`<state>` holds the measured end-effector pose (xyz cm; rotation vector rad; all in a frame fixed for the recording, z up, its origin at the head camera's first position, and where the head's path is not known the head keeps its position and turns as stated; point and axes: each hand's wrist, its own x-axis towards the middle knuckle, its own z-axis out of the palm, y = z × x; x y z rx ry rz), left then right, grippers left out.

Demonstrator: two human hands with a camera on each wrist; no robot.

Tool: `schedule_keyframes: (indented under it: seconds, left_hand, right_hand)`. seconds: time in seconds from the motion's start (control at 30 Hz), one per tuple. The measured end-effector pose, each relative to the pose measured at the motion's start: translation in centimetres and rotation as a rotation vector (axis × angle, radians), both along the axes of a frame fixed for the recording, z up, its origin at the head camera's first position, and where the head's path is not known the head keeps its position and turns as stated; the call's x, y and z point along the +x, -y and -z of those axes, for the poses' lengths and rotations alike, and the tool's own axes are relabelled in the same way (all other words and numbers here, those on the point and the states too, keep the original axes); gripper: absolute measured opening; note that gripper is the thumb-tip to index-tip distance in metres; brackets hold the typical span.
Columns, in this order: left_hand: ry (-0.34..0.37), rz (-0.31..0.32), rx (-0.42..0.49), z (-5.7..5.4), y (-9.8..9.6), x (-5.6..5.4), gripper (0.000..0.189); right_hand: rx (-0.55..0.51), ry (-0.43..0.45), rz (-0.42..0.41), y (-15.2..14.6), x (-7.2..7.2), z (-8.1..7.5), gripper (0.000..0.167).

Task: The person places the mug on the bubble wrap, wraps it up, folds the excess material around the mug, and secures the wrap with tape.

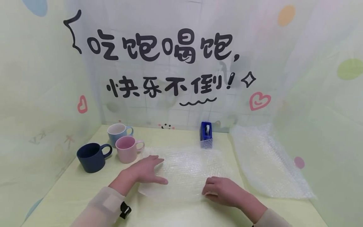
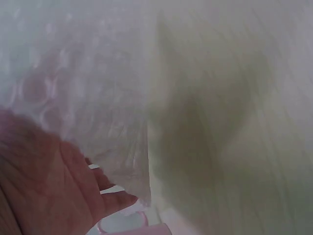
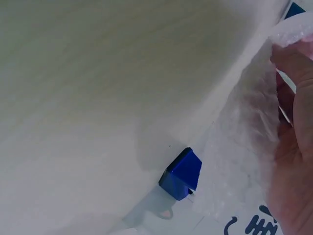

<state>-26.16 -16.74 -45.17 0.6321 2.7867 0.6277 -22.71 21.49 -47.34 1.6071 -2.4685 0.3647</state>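
A sheet of clear bubble wrap (image 1: 184,170) lies in front of me, in the middle of the table. My left hand (image 1: 144,170) is over its left side with thumb and fingers spread. In the left wrist view that hand (image 2: 54,181) is against the wrap, close to its edge. At the lower right edge, my right hand (image 1: 222,190) has curled fingers and pinches the wrap. From the right wrist, the bubble wrap (image 3: 239,152) hangs beside thumb and fingers, its edge lifted off the table.
A navy mug (image 1: 90,159), a pink mug (image 1: 126,151) and a light blue mug (image 1: 115,135) stand at the left. A blue tape dispenser (image 1: 205,131) is at the back, touching the wrap's far edge. Another bubble wrap sheet (image 1: 269,164) lies along the right wall.
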Motion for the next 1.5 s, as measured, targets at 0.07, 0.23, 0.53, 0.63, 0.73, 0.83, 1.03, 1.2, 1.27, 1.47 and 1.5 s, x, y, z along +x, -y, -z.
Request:
schedule_keyframes:
  seconds: [0.07, 0.23, 0.53, 0.63, 0.73, 0.83, 1.03, 1.2, 1.27, 1.47, 1.5]
  left_hand:
    - [0.021, 0.008, -0.046, 0.4, 0.0, 0.2, 0.110]
    - [0.033, 0.014, -0.063, 1.2, -0.2, 0.0, 0.123]
    - [0.018, 0.025, -0.004, 2.2, -0.4, -0.9, 0.114]
    - [0.010, 0.035, -0.010, 2.1, -0.3, -0.7, 0.105]
    - [0.034, 0.045, -0.032, 1.9, -0.2, -0.5, 0.111]
    - [0.069, 0.058, -0.046, 1.9, 0.0, -0.3, 0.125]
    - [0.072, 0.068, -0.066, 2.4, 0.3, -0.1, 0.141]
    - [0.053, 0.069, -0.044, 2.9, 0.4, -0.1, 0.141]
    - [0.053, 0.070, -0.034, 3.0, 0.5, -0.1, 0.141]
    - [-0.008, 0.024, 0.040, 2.4, 1.1, -0.7, 0.122]
    - [-0.038, -0.002, 0.055, 2.0, 1.3, -0.9, 0.116]
  right_hand:
    - [0.031, 0.216, 0.082, 0.0, -0.2, -0.7, 0.020]
    - [0.064, 0.446, 0.287, -0.4, -1.4, -2.3, 0.042]
    - [0.131, 0.436, 0.498, -1.7, -3.5, -2.0, 0.091]
    - [0.161, 0.527, 0.517, -1.8, -3.9, -1.6, 0.101]
    - [0.188, 0.576, 0.533, -1.8, -4.1, -1.3, 0.109]
    - [0.198, 0.611, 0.549, -1.6, -4.1, -1.1, 0.117]
    - [0.188, 0.630, 0.568, -1.2, -3.7, -0.7, 0.122]
    - [0.163, 0.630, 0.587, -1.3, -3.7, -0.2, 0.121]
    - [0.158, 0.633, 0.591, -1.4, -3.7, -0.1, 0.121]
    - [0.166, 0.637, 0.611, -1.2, -3.7, 0.0, 0.121]
    - [0.166, 0.639, 0.616, -1.2, -3.7, 0.0, 0.121]
